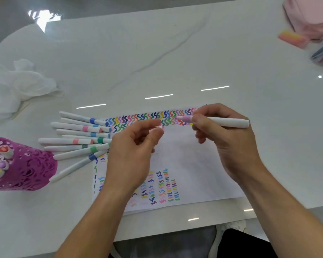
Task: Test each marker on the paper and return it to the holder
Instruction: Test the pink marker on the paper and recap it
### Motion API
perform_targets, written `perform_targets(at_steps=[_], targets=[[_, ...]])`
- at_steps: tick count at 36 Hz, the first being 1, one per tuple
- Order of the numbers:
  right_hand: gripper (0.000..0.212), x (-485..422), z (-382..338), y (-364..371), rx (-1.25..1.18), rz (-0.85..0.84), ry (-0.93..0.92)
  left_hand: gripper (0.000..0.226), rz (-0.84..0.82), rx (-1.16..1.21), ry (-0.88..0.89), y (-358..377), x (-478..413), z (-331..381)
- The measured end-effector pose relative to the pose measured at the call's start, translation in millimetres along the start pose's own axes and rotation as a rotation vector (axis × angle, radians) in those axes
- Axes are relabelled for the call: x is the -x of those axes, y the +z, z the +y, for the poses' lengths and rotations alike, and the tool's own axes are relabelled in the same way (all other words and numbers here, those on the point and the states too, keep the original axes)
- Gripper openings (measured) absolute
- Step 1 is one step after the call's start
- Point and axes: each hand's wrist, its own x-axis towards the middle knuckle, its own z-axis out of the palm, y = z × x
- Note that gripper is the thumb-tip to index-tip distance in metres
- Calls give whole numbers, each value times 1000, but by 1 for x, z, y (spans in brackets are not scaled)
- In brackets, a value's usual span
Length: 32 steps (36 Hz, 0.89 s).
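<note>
Your left hand (132,151) sits over the left half of the paper (194,174), thumb and forefinger pinching a small pink cap (160,127). Your right hand (229,144), above the paper's right half, grips the uncapped marker (224,121), its pink tip over the squiggle rows along the paper's far edge. Loose markers (76,140) fan across the paper's left edge, with the purple holder (26,170) farther left.

Purple holder (32,164) partly beyond left edge

Bright, even light; strip glare is reflected off the table (175,53). The left hand (132,146) is motion-blurred at the fingertips. Edges are bowed.
</note>
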Motion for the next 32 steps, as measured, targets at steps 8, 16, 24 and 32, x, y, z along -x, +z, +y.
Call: perform_targets(at_steps=[8, 16, 24, 32], targets=[[5, 7, -1, 20, -84, -76, 71, 16, -92, 223, -115, -19, 3, -5], [7, 9, 1, 36, -28, -100, 90, 20, -151, 112, -2, -31, 6, -2], [5, 12, 2, 38, -5, -170, 129, 22, -181, 87, 25, -36, 8, -1], [10, 14, -3, 44, -106, -183, 123, 17, -140, 218, 25, -38, 7, 0]])
